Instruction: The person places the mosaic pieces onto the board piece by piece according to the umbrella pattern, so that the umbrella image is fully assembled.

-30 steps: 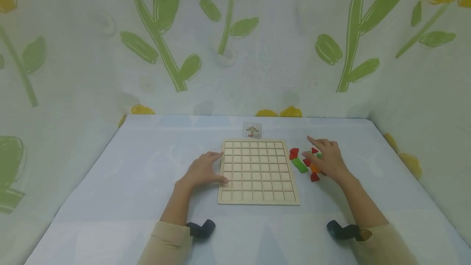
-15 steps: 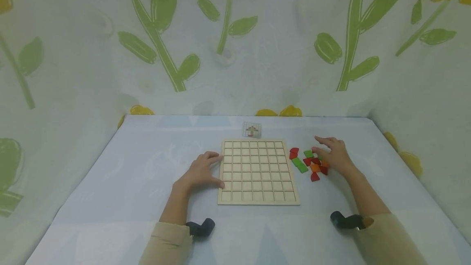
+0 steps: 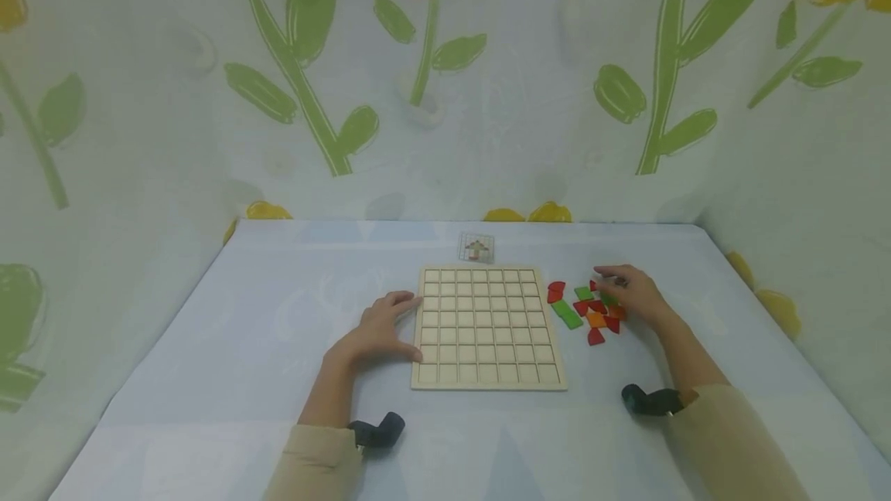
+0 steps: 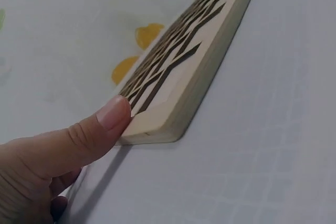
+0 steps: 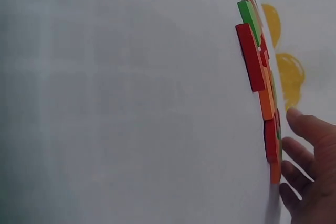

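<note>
In the head view my left hand (image 3: 378,332) rests at the left edge of a pale wooden grid board (image 3: 488,331). Its thumb and fingers are spread apart. The left wrist view shows the thumb (image 4: 92,135) touching a corner of the board. My right hand (image 3: 639,296) is over the right side of a loose group of small flat blocks, hiding some of them. Red blocks (image 3: 595,337), green blocks (image 3: 567,314) and orange blocks (image 3: 596,319) lie there. In the right wrist view its thumb and loosely bent fingers are beside the row of blocks, with nothing seen between them.
Behind the board lies a small picture card (image 3: 476,247) with a grid and a coloured figure. A white cloth (image 3: 230,362) covers the table. A flower-printed curtain (image 3: 515,99) rises at the back and sides.
My right hand has shifted to the right and slightly back off the blocks, so more of them show. The left thumb has slid a little outward along the board's edge.
</note>
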The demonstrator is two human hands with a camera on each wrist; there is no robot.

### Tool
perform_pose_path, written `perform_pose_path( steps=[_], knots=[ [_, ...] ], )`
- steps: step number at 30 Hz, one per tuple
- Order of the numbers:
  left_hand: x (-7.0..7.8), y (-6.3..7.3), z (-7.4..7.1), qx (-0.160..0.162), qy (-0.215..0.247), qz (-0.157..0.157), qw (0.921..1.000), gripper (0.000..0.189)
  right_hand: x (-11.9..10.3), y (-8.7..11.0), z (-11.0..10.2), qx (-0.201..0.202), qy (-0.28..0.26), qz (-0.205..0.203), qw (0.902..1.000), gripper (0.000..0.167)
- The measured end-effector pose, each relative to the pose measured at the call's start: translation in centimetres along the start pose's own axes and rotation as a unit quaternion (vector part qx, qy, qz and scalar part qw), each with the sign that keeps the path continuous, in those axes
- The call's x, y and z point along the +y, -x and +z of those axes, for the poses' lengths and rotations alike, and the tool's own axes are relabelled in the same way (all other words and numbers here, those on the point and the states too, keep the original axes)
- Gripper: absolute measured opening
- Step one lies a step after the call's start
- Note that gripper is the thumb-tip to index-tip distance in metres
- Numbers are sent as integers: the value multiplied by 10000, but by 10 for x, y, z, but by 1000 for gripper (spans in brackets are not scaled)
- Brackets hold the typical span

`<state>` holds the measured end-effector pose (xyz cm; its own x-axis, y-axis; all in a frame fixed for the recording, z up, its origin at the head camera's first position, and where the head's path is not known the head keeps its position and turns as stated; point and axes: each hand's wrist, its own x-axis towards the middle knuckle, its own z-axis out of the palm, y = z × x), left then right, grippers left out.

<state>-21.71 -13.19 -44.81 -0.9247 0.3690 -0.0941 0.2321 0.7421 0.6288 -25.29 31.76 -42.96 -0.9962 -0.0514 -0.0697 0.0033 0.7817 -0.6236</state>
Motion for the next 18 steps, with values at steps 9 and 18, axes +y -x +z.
perform_pose_path(
  steps=[9,18],
  knots=[
    [-8,2,2,23,38,201,9998,96,4,-9,6,-84,183,-173,9996,40],
    [-6,2,-1,-14,81,305,9995,93,10,-13,10,193,179,-201,9995,37]
  ],
)
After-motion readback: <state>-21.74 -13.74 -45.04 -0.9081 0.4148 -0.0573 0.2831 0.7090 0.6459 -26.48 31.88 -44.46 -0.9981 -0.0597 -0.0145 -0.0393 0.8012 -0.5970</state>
